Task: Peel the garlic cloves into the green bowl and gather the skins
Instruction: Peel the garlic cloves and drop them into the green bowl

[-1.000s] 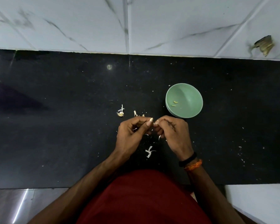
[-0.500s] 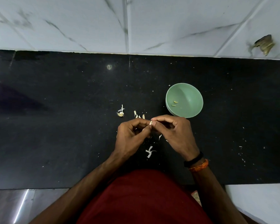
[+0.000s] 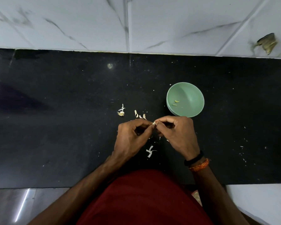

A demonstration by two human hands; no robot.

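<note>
At frame centre, left hand (image 3: 130,137) and right hand (image 3: 178,133) pinch a small pale garlic clove (image 3: 154,123) beside the round green bowl (image 3: 193,109), fingers clenched, likely so peeled cloves drop in easily

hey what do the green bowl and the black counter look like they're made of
Green bowl: probably plastic or melamine, with a smooth matte surface and even pale colour. Black counter: looks like polished granite, dark, speckled and faintly reflective.

I pinch a pale garlic clove (image 3: 154,123) at frame centre; the green bowl (image 3: 185,99), upper right of it, holds peeled cloves (image 3: 176,101); skins (image 3: 150,151) lie scattered below.
</note>
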